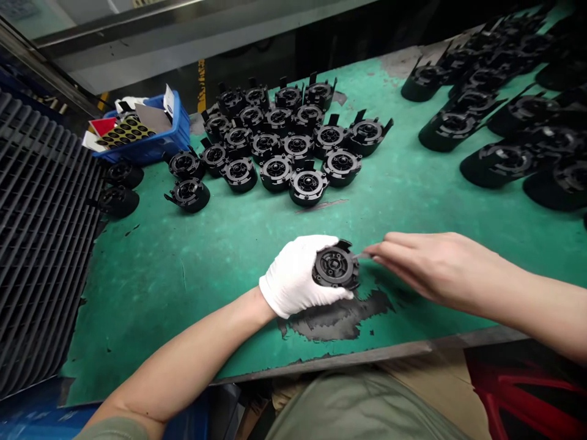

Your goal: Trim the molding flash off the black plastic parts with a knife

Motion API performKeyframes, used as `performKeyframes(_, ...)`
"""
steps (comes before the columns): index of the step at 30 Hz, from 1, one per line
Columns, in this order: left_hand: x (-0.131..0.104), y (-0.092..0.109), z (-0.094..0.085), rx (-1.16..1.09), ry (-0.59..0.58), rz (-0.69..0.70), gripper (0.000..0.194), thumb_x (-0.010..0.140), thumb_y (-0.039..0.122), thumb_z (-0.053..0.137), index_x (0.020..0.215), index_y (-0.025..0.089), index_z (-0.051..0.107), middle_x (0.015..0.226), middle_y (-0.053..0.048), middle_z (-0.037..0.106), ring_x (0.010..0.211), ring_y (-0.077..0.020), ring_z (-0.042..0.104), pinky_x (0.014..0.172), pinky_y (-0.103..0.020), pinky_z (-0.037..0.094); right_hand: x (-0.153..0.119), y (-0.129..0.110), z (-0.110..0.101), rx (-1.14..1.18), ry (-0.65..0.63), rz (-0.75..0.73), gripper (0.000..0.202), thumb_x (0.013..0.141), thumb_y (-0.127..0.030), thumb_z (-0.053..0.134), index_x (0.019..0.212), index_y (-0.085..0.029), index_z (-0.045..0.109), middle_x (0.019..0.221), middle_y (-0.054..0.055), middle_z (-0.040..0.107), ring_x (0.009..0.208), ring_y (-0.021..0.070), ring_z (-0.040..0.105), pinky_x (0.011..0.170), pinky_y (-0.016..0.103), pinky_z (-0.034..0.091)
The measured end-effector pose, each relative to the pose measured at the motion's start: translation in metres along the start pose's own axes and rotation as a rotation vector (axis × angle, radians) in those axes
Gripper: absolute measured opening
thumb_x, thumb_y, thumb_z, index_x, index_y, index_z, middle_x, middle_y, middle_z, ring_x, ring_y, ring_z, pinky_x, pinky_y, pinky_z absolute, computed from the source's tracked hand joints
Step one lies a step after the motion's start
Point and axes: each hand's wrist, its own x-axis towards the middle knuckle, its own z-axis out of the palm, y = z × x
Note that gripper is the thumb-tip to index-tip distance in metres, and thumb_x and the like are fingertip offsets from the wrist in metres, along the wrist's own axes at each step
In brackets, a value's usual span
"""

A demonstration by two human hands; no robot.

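My left hand, in a white glove, is wrapped round a round black plastic housing above the front part of the green table. The housing's ringed face, with a small hub at its middle, is turned up toward me. Bare and ungloved, my right hand comes in from the right with its fingers pinched. Between those fingertips is a small thin light-coloured piece that reaches the housing's right rim. It is too small and blurred for me to tell its kind.
Several similar black housings stand grouped behind my hands, and more taller black ones fill the right side. At the back left a blue bin holds sheets of round black stickers. Stacked grey ribbed trays border the table's left edge.
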Motion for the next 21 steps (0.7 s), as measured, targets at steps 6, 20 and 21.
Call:
performKeyframes(6, -0.009, -0.006, 0.005, 0.193, 0.074, -0.052, 0.144, 0.061, 0.111, 0.088, 0.166, 0.016, 0.064, 0.138, -0.022, 0.081, 0.128, -0.0438, 0.079, 0.118, -0.064, 0.066, -0.021, -0.028, 0.027, 0.056, 0.109, 0.124, 0.032, 0.125, -0.028, 0.053, 0.147, -0.016, 0.074, 0.103, 0.004, 0.076, 0.075, 0.0148, 0.074, 0.067, 0.030, 0.055)
performKeyframes(20, -0.009, -0.007, 0.002, 0.142, 0.005, 0.027, 0.114, 0.082, 0.074, 0.101, 0.169, 0.014, 0.057, 0.157, -0.024, 0.078, 0.148, -0.0437, 0.078, 0.130, -0.062, 0.064, -0.010, -0.048, 0.022, -0.308, 0.091, 0.059, 0.030, 0.109, -0.003, 0.051, 0.128, -0.013, 0.071, 0.085, -0.002, 0.055, 0.060, 0.0155, 0.054, 0.057, 0.035, 0.036)
performKeyframes(21, -0.008, -0.007, 0.002, 0.138, 0.008, 0.026, 0.113, 0.083, 0.073, 0.101, 0.168, 0.014, 0.057, 0.155, -0.024, 0.079, 0.146, -0.0435, 0.080, 0.129, -0.061, 0.065, -0.008, -0.051, 0.020, -0.318, 0.080, 0.058, 0.033, 0.104, 0.002, 0.050, 0.125, -0.014, 0.071, 0.084, -0.001, 0.055, 0.060, 0.0154, 0.055, 0.057, 0.035, 0.037)
